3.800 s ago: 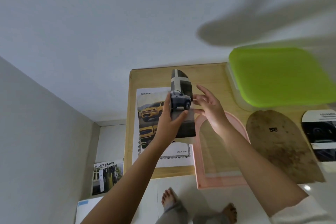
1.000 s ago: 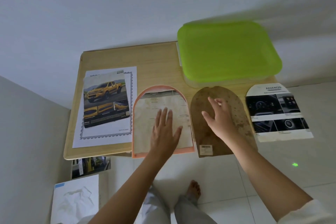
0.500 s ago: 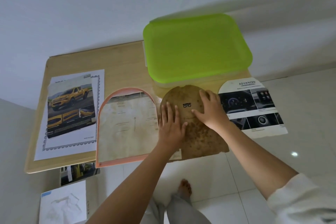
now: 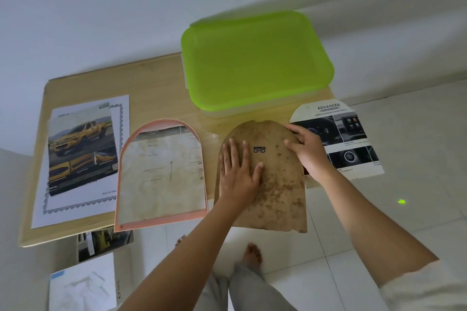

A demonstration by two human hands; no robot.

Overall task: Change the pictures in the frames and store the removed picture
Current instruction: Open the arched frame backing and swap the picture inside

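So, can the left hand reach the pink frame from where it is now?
Probably yes: the left hand lies flat on the brown backing board, just beside the pink frame; nothing stands between them.

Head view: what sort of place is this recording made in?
Probably a room in a home: a wooden table against a plain white wall, a white tiled floor, and bare feet below.

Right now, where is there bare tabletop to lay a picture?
Bare table runs along the back-left, between wall, car print and green box. A smaller gap sits between pink frame and box. The front is crowded: print, frame, brown board, cutout picture.
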